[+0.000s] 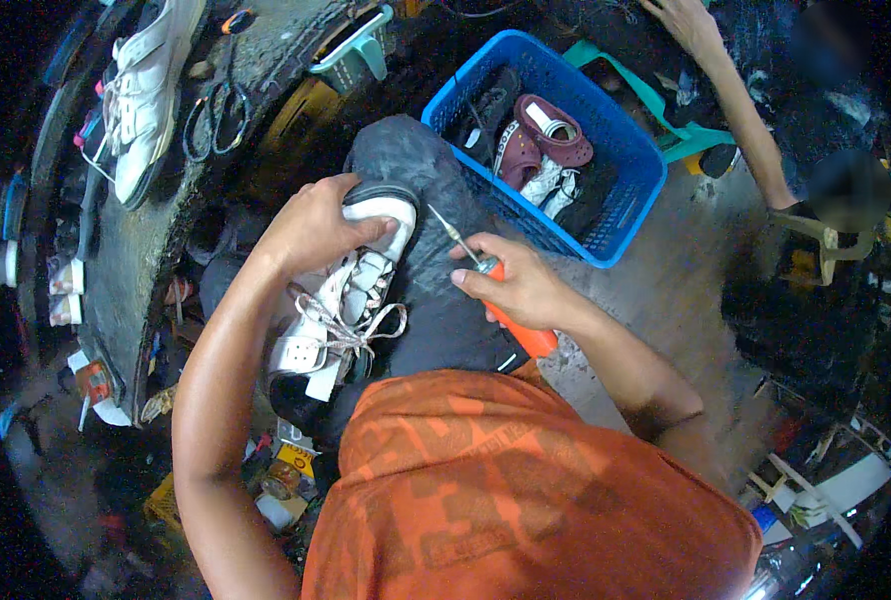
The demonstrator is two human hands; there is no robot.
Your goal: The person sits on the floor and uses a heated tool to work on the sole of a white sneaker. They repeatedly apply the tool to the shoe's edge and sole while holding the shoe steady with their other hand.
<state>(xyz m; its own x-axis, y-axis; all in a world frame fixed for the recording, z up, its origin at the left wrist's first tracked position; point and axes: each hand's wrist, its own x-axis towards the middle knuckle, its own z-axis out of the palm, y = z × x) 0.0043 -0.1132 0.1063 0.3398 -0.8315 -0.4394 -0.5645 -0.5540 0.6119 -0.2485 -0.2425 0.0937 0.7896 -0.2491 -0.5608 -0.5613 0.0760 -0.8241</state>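
A white sneaker [369,275] with a dark collar and patterned laces tied in a bow lies across my dark-trousered left thigh. My left hand [316,222] is wrapped over its toe end, the thumb pressed on the upper beside the sole edge. In my right hand [522,285] is an awl with an orange handle [528,334] and a thin metal shaft. Its tip points up and left toward the sneaker's toe, a short gap away from it. The sneaker's underside is hidden.
A blue plastic basket [653,190] holding maroon clogs [558,135] and other shoes stands ahead to the right. On the worn bench at left lie another white sneaker [146,95] and scissors [221,105]. Another person's arm [741,110] reaches in at upper right, near a stool [816,235].
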